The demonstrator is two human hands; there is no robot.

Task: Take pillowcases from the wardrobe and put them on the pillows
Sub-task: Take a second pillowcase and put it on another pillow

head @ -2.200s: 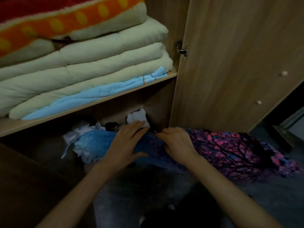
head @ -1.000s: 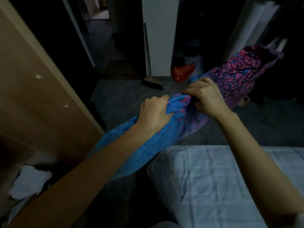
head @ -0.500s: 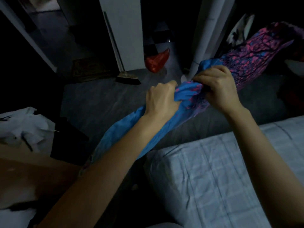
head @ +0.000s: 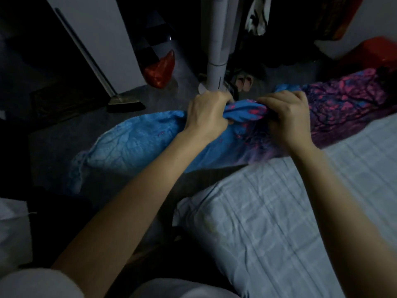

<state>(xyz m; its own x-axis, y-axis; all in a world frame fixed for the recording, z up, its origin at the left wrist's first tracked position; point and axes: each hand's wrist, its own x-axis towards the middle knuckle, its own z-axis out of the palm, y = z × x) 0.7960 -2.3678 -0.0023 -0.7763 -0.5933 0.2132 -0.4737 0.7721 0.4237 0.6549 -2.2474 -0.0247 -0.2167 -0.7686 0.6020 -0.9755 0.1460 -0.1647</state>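
Note:
A long pillowcase (head: 133,147), plain blue at its left end and patterned pink, purple and blue at its right end, stretches across the middle of the head view. My left hand (head: 207,114) and my right hand (head: 285,114) both grip its bunched upper edge, close together, above the floor. The right end trails over the edge of a pale checked bed (head: 268,222). No pillow or wardrobe is in sight.
A white pole (head: 217,50) stands just behind my hands. On the dark floor lie a red plastic bag (head: 160,70), a broom (head: 125,102) against a white panel (head: 103,35), and slippers (head: 243,81). A red box (head: 373,52) sits at far right.
I have turned away from the wardrobe toward the bed, carrying the pillowcase out with both hands. Over the last second the cloth has swung right and its blue end has spread out.

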